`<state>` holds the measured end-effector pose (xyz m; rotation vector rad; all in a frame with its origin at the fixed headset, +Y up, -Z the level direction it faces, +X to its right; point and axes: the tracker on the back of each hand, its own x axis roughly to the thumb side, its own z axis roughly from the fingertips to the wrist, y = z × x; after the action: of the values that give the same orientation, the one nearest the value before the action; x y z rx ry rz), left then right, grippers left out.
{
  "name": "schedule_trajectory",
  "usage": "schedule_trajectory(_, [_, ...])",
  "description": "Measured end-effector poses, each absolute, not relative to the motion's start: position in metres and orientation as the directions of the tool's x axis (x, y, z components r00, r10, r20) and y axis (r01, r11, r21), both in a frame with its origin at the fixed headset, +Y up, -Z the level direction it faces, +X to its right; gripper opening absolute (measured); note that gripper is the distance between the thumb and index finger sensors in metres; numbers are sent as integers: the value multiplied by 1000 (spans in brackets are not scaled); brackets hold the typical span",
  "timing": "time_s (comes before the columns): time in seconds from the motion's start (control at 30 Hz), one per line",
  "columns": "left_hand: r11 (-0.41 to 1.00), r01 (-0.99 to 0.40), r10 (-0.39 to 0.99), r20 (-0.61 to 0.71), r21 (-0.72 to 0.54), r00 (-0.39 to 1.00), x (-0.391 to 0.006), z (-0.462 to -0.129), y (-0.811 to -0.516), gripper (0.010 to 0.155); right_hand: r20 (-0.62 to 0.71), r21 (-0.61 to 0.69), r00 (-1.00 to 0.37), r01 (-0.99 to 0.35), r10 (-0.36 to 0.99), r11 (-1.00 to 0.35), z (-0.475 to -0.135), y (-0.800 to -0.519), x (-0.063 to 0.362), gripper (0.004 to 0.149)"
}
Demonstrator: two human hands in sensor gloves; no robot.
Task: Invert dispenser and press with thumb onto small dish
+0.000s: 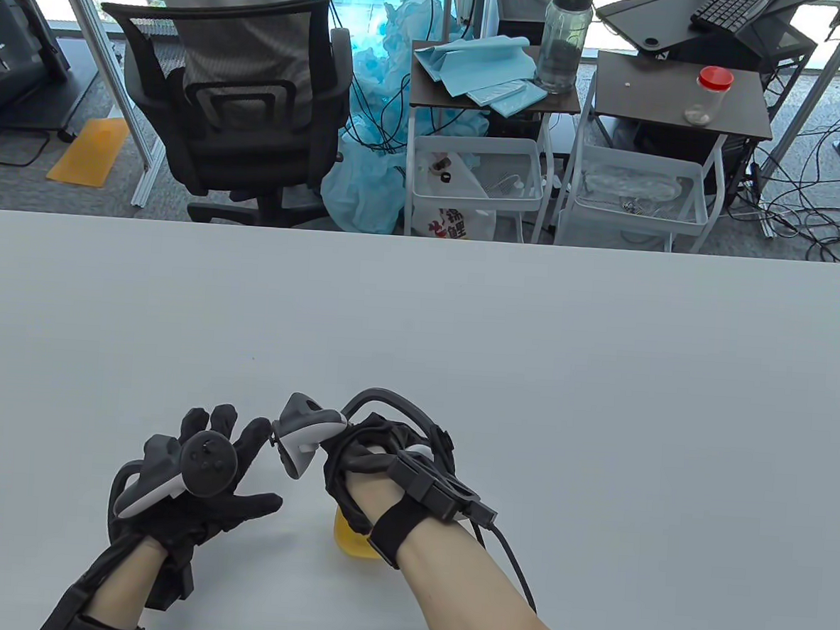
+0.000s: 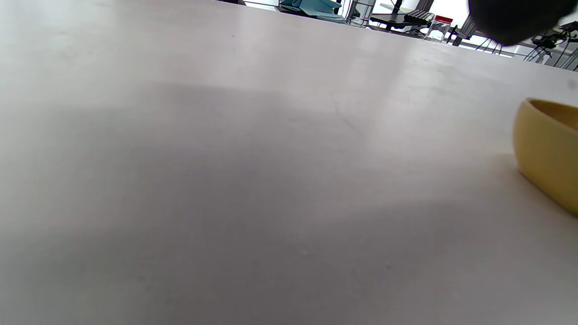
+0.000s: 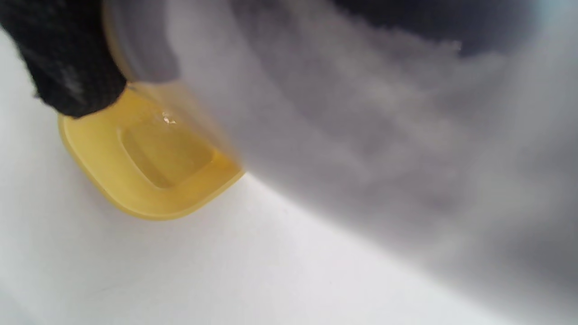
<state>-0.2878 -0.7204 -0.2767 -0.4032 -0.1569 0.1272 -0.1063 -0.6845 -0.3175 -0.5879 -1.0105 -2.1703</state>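
A small yellow dish stands on the white table near the front edge, mostly hidden under my right hand. My right hand grips a pale grey dispenser and holds it right above the dish. A gloved fingertip lies at the dispenser's lower end over the dish. The dispenser is blurred and I cannot make out its nozzle. My left hand lies open with fingers spread on the table, left of the dish and apart from it. The dish also shows in the left wrist view.
Beyond the table's far edge stand a black office chair, two small carts with white baskets, a water bottle and a red-lidded jar. Cables lie on the floor at the right.
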Motion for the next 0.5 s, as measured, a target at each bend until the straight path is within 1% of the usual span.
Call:
schedule_trajectory(0.1, [910, -91, 152, 121, -404, 981, -288, -277, -721, 93, 628, 491, -696, 702, -349, -516, -316, -683, -99, 74])
schedule_trajectory(0.17, [909, -91, 151, 119, -406, 981, -289, -277, -721, 93, 617, 503, -741, 629, -264, -593, -316, -675, -89, 78])
schedule_trajectory(0.2, [908, -91, 152, 118, -409, 981, -289, -277, -721, 93, 598, 517, -779, 554, -188, -652, -315, -669, -80, 79])
schedule_trajectory(0.23, [907, -94, 154, 115, -411, 981, -289, -277, -721, 94, 579, 522, -809, 469, -108, -712, -314, -662, -70, 79])
schedule_trajectory(0.3, [904, -97, 156, 112, -416, 981, -290, -277, -722, 93, 541, 496, -838, 244, 77, -834, -311, -647, -47, 79])
schedule_trajectory(0.33, [903, -97, 156, 110, -418, 982, -290, -277, -723, 93, 511, 472, -842, 110, 170, -875, -309, -640, -33, 79])
schedule_trajectory(0.37, [903, -98, 157, 108, -419, 982, -290, -277, -723, 93, 482, 434, -827, -63, 291, -899, -305, -633, -15, 79])
schedule_trajectory(0.4, [902, -99, 157, 107, -419, 982, -290, -277, -723, 93, 468, 409, -809, -159, 356, -899, -303, -629, -5, 79])
schedule_trajectory(0.43, [902, -100, 158, 106, -419, 982, -290, -277, -723, 93, 450, 360, -768, -312, 456, -879, -300, -624, 13, 79])
schedule_trajectory(0.5, [902, -100, 157, 105, -419, 982, -290, -277, -723, 93, 442, 276, -655, -550, 613, -788, -293, -622, 41, 79])
